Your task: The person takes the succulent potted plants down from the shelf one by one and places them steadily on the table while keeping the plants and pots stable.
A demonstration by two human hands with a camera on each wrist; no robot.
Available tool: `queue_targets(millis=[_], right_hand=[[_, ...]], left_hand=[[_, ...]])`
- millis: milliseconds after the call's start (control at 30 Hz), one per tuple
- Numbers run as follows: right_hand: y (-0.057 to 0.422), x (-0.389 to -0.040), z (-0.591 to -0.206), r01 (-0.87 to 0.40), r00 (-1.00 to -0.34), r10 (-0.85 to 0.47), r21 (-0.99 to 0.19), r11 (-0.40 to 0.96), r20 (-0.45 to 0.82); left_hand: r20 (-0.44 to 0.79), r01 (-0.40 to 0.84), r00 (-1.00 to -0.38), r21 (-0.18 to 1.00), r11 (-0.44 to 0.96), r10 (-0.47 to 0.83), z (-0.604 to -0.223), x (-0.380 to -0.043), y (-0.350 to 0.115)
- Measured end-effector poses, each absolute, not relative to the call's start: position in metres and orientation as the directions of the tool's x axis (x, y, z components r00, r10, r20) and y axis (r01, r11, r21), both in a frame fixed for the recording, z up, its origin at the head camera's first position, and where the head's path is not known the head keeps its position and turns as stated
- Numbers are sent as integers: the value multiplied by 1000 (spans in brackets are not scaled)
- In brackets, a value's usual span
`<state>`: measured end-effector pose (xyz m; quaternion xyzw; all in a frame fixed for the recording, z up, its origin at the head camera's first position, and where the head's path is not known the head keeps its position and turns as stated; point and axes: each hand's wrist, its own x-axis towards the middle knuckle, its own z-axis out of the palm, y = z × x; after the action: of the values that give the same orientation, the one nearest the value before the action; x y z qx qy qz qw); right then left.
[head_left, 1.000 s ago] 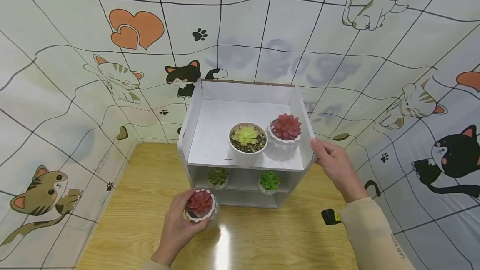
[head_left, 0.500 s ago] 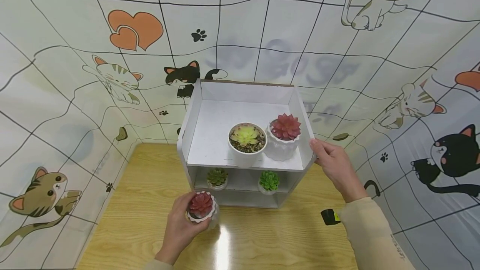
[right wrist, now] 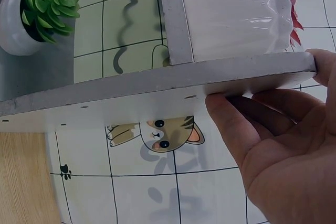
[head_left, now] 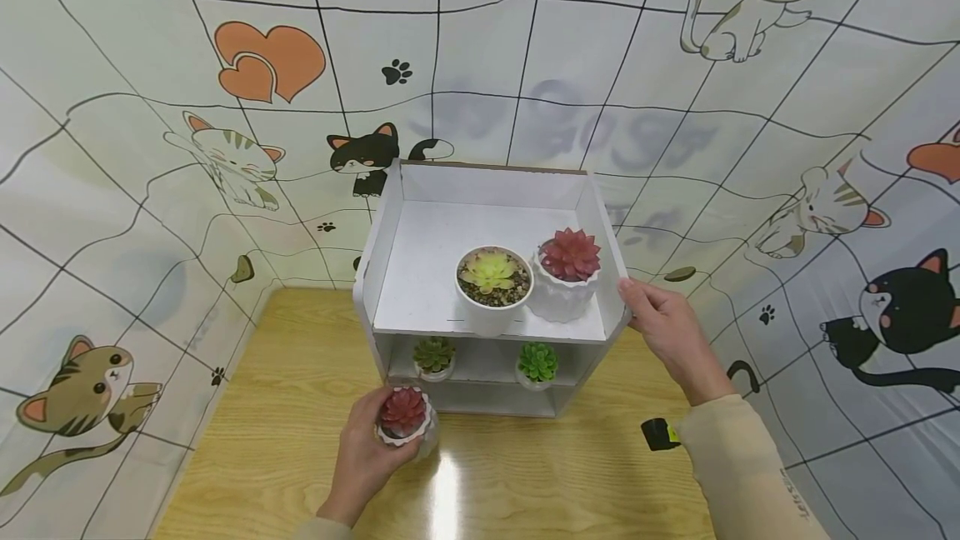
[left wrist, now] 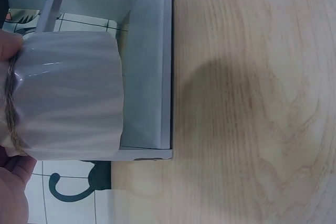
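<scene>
gripping the red succulent pot (head_left: 405,415) near its rim between thumb and curled fingers of the left hand (head_left: 363,452), in front of the shelf (head_left: 420,265), lower left. hold it level, clear of the boards, while pinching the side panel (head_left: 608,257) steady with the right hand (head_left: 669,336).

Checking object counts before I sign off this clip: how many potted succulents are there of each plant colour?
Red succulents: 2, one in the left hand, one on top of the white shelf unit
Green succulents: 2, both on the level below
Yellow-green succulent: 1, on top
Total: 5
</scene>
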<state>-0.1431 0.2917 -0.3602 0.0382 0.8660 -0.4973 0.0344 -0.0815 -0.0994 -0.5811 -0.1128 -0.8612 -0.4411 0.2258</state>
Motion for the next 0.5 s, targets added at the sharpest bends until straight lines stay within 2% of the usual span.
queue_targets(millis=[500], right_hand=[[292,-143,-359,117,-993,37,-859,499,-113]], left_hand=[[401,313,-916,740,596,-17,-596,-82,-97]])
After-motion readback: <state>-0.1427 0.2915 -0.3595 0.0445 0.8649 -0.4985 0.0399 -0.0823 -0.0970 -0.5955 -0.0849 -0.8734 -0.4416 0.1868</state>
